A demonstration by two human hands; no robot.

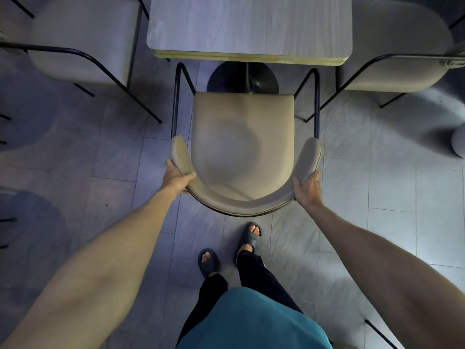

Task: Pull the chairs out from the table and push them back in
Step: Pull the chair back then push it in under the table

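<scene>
A beige padded chair (241, 137) with a curved backrest and black metal legs stands directly below me, its seat fully out from under the grey wood-grain table (249, 26). My left hand (176, 176) grips the left end of the curved backrest. My right hand (308, 188) grips the right end of it. The seat's front edge sits just short of the table's near edge, above the table's round black base (221, 76).
Two more beige chairs flank the table, one at the upper left (83, 44) and one at the upper right (397, 54). My feet in dark sandals (208, 260) stand on the grey tiled floor just behind the chair. A white round object (458, 142) sits at the right edge.
</scene>
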